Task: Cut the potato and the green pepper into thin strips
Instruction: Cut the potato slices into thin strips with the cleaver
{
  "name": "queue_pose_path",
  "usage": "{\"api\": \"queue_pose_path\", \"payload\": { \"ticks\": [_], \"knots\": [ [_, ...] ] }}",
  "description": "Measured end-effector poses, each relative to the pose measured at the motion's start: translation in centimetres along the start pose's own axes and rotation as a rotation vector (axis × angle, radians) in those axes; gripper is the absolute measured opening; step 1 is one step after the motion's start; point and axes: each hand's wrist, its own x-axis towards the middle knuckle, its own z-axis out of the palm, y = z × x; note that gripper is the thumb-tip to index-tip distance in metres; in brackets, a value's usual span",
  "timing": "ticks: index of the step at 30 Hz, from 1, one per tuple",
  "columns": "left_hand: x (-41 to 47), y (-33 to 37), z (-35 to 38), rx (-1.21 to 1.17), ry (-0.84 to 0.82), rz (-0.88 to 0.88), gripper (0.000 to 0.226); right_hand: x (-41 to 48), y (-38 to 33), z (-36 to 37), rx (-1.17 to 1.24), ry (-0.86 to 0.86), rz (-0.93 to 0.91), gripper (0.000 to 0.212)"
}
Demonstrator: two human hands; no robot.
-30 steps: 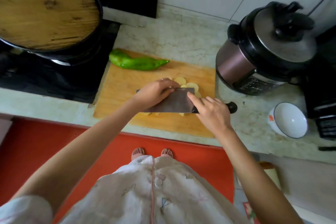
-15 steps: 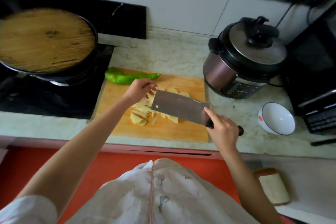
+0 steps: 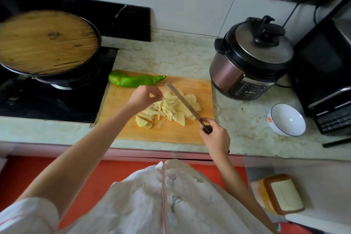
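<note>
The potato (image 3: pixel 171 109), part slices and part strips, is heaped on the cutting board (image 3: pixel 123 119), the green pepper (image 3: pixel 133 80) is laid at its 11 o'clock corner, the knife (image 3: pixel 182 100) is gripped by the right hand (image 3: pixel 214 136) at 4 o'clock, and the left hand (image 3: pixel 143 96) is curled at the heap's 10 o'clock, though whether anything is pinched cannot be told.

Right hand (image 3: pixel 214 137) has tipped the cleaver (image 3: pixel 182 103) upright; left hand (image 3: pixel 144 95) has come off its blade.

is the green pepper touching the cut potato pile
Apart. The head view shows bare cutting board between the green pepper and the nearest potato slices; the pepper lies at the board's far edge.
</note>
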Motion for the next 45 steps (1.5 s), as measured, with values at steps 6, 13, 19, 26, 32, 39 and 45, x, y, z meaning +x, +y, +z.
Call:
{"api": "queue_pose_path", "payload": {
  "ticks": [6,13,19,26,32,39,45],
  "knots": [
    [-2.7,-2.3,0.3,0.13,0.001,-0.015,0.034,0.7,-1.7,0.0,0.085,-0.264,-0.004,0.028],
    [-11.7,-6.6,4.0,0.3,0.258,0.197,0.03,0.3,-5.6,2.6,-0.019,-0.513,-0.152,0.021],
    [-12.1,-7.7,6.0,0.311,0.298,0.222,0.028,-0.4,-8.9,4.4,-0.212,-0.546,-0.253,0.036],
    [-11.6,-8.1,6.1,0.307,0.376,0.257,0.032,-1.0,-9.9,5.0,-0.312,-0.556,-0.345,0.018],
    [-11.3,-8.7,6.3,0.299,0.403,0.256,0.03,-1.1,-10.5,4.7,-0.375,-0.568,-0.398,0.02],
    [-11.2,-9.1,6.5,0.289,0.43,0.281,0.034,-1.1,-10.6,4.9,-0.384,-0.559,-0.401,0.017],
    [-10.8,-9.5,6.5,0.278,0.43,0.298,0.019,-0.4,-10.3,5.3,-0.346,-0.579,-0.355,0.01]
  ]
}}
